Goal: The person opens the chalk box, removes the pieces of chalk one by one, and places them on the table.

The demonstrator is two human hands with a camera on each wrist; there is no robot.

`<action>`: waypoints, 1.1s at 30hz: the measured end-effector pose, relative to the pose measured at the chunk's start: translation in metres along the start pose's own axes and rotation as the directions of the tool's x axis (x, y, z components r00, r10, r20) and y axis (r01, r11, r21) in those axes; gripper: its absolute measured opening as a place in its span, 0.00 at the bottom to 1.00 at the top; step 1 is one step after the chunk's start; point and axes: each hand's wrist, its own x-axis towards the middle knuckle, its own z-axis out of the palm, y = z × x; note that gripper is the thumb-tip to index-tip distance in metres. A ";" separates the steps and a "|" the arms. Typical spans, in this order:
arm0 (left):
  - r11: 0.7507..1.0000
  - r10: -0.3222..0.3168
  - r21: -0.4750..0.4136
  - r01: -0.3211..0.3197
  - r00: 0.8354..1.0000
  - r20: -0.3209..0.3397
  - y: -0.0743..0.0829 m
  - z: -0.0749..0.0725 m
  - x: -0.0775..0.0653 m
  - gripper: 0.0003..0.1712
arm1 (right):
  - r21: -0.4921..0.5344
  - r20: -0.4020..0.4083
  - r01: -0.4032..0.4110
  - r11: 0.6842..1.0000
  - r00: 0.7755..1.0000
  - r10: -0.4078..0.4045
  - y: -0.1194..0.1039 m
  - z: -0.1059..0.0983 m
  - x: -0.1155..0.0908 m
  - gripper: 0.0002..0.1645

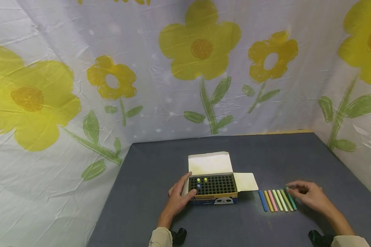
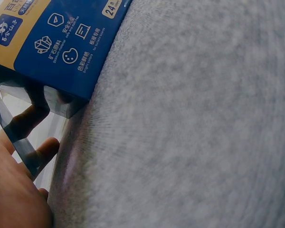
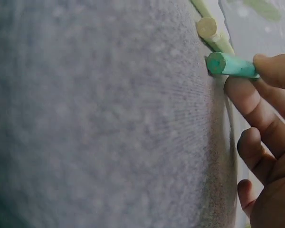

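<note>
An open chalk box with a panda on its front stands in the middle of the table. My left hand grips its left end, thumb along the front edge and fingers at the far side. Inside, a black tray of holes carries two yellow chalk pieces and a blue one near its left end. Several chalk sticks lie in a row to the right, from a blue stick to a green chalk stick. My right hand pinches the far end of that green stick between thumb and fingers, at the row's right end.
The box's lid stands raised at the back, and a side flap sticks out toward the chalk row. Behind the dark table hangs a pale curtain with yellow flowers.
</note>
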 end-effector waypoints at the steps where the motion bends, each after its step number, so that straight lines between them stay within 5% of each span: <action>1: 1.000 0.001 -0.001 -0.001 1.000 0.000 0.000 0.000 0.000 0.39 | -0.014 -0.007 0.012 1.000 1.000 -0.012 0.001 0.000 0.000 0.21; 13: 1.000 -0.015 0.007 0.015 1.000 -0.002 -0.002 0.000 0.001 0.39 | -0.136 -0.043 0.028 0.990 0.998 -0.034 0.000 0.001 0.001 0.16; 33: 1.000 0.002 -0.014 -0.002 1.000 0.008 0.000 -0.001 0.000 0.38 | -0.093 -0.064 0.005 0.996 0.998 -0.011 -0.003 0.002 -0.001 0.20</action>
